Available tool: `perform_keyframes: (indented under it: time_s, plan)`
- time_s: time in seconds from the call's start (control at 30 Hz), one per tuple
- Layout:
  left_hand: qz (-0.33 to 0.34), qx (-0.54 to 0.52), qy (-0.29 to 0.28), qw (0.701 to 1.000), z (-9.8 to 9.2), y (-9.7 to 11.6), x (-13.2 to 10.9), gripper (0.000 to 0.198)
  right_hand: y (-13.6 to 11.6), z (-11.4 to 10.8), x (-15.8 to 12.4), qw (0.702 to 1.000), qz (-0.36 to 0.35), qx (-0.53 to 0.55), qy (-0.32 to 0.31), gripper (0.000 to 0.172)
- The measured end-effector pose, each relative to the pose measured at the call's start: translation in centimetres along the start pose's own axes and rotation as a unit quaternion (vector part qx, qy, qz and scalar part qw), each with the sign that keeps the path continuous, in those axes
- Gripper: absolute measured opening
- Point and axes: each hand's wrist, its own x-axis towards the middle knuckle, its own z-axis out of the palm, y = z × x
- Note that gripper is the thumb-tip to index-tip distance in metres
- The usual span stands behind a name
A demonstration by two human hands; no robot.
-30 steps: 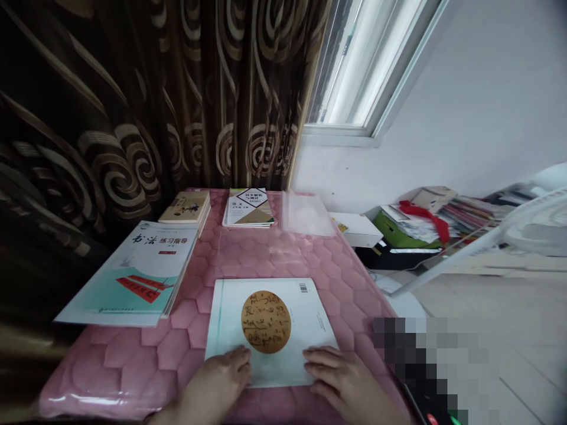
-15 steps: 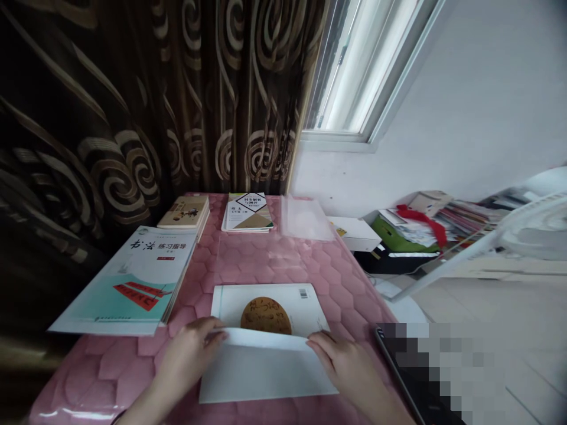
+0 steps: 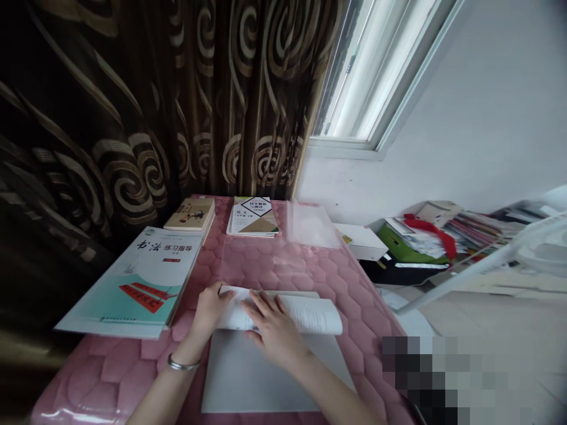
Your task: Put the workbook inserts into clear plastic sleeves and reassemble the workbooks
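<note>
An open book (image 3: 316, 316) lies on the pink table cover, its printed pages rolled over toward the far side. Its plain pale sheet (image 3: 266, 378) stretches flat toward me. My left hand (image 3: 213, 310), with a silver bangle on the wrist, is closed at the left end of the rolled pages, thumb on top. My right hand (image 3: 277, 333) rests on the pages with its fingers spread, pressing them and gripping nothing. The part of the pages under both hands is hidden.
Large books with a teal-and-white cover (image 3: 137, 289) lie at the left, smaller brown books (image 3: 188, 213) behind them. Farther back are a geometric-cover book (image 3: 253, 216) and clear plastic sheets (image 3: 312, 224). A white box (image 3: 363, 241) and a green container (image 3: 398, 245) stand right of the table.
The back cover with the brown disc is out of sight, and printed pages now show. My right hand moved left and spread over them; my left hand moved up slightly. The view shifted a little.
</note>
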Motion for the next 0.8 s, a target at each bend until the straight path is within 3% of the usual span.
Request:
perform_keyframes:
  time_s: [0.07, 0.2, 0.27, 0.43, 0.8]
  plan:
    - [0.012, -0.002, 0.017, 1.000, 0.1, -0.3, 0.6, 0.012, 0.1, 0.6, 0.3, 1.000, 0.022, -0.005, -0.002, 0.056]
    - [0.038, 0.025, 0.125, 0.991, 0.4, -0.9, 2.6, 0.018, 0.3, 0.5, 0.6, 0.997, 0.075, -0.023, 0.000, 0.057]
    - [0.029, 0.051, 0.148, 0.987, 0.5, -1.1, 3.8, 0.022, 0.2, 0.4, 0.8, 0.995, 0.095, -0.032, 0.005, 0.055]
    - [0.018, 0.084, 0.105, 0.991, 0.8, -1.2, 5.6, 0.021, 0.2, 0.7, 2.1, 0.993, 0.109, -0.034, 0.021, 0.054]
    - [0.023, 0.058, 0.018, 0.998, 0.3, -1.4, 5.7, 0.019, 1.2, 0.6, 6.1, 0.995, 0.086, -0.028, -0.030, 0.049]
